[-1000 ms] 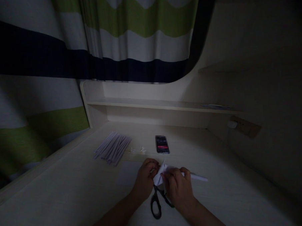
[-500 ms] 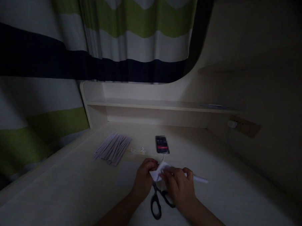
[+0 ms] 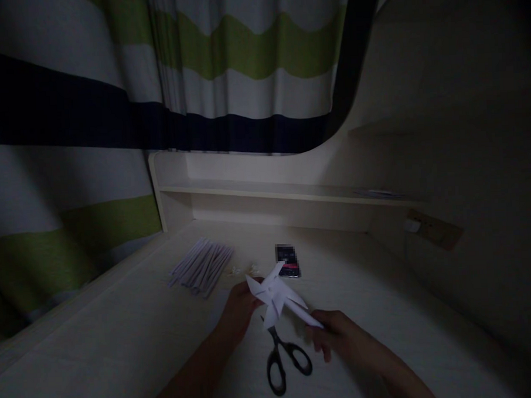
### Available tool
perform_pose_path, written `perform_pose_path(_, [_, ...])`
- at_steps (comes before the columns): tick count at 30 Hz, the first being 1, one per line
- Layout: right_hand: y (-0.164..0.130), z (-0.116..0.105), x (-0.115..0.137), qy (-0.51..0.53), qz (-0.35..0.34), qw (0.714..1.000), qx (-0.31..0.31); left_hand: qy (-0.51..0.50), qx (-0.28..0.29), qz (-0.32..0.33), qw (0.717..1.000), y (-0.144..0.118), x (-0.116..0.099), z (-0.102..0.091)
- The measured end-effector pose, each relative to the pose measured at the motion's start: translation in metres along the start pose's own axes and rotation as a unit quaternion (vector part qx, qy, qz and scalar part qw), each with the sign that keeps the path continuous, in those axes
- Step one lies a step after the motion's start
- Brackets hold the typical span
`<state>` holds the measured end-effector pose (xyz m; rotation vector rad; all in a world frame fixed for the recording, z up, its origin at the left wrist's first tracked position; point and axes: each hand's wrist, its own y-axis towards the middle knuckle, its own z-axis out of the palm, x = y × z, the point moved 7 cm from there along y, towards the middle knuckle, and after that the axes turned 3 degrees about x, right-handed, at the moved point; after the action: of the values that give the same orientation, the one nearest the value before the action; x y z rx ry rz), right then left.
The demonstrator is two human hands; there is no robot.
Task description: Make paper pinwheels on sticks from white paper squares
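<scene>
Far left, a curtain (image 3: 68,114) hangs in wavy bands of white, green and dark navy, running across the top of the view. Below it, one pale desk (image 3: 100,359) in dim light, with one low shelf (image 3: 269,190) along its back edge. On the desk, left of centre, one bundle of white paper strips (image 3: 201,265) lies fanned out — too many and too dark to count singly. Just right of that, a few small white scraps (image 3: 244,270), perhaps two or three; I cannot tell exactly.

Now the left hand (image 3: 239,308) — fingers curled, pinching the left edge of one white paper pinwheel (image 3: 276,295), which is held up above the desk between the two hands, its pointed blades spread. Directly below it, one pair of black-handled scissors (image 3: 283,356) lies flat on the desk, blades pointing away toward the pinwheel, touched by neither hand.

Behind the pinwheel, one dark phone (image 3: 288,261) lies on the desk, screen lit with a red patch; the writing is blurred and unreadable.

Right hand (image 3: 342,336) — fingers loosely curled at the pinwheel's lower right tip; whether it grips or merely touches, I cannot tell. Far right, one wall socket (image 3: 434,230) with a white plug (image 3: 410,225). No labels legible anywhere.
</scene>
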<state>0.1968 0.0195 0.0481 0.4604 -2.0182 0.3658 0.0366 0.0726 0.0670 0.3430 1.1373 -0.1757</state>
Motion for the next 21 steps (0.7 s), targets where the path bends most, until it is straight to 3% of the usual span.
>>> perform_pose_path(6, [0.006, 0.02, -0.002, 0.107, 0.022, 0.994, 0.001, -0.058, -0.044, 0.061, 0.996, 0.0, -0.016, -0.007])
perform_pose_path(11, [0.005, 0.024, 0.002, 0.173, 0.017, 0.985, 0.019, -0.056, 0.053, 0.112, 0.991, 0.0, -0.026, 0.0])
perform_pose_path(14, [0.004, 0.028, 0.004, 0.205, 0.003, 0.978, 0.026, -0.089, 0.08, 0.116, 0.986, -0.001, -0.027, 0.003])
perform_pose_path(21, [0.007, 0.037, 0.007, 0.232, 0.005, 0.972, 0.023, -0.106, 0.029, 0.088, 0.99, 0.0, -0.022, 0.0])
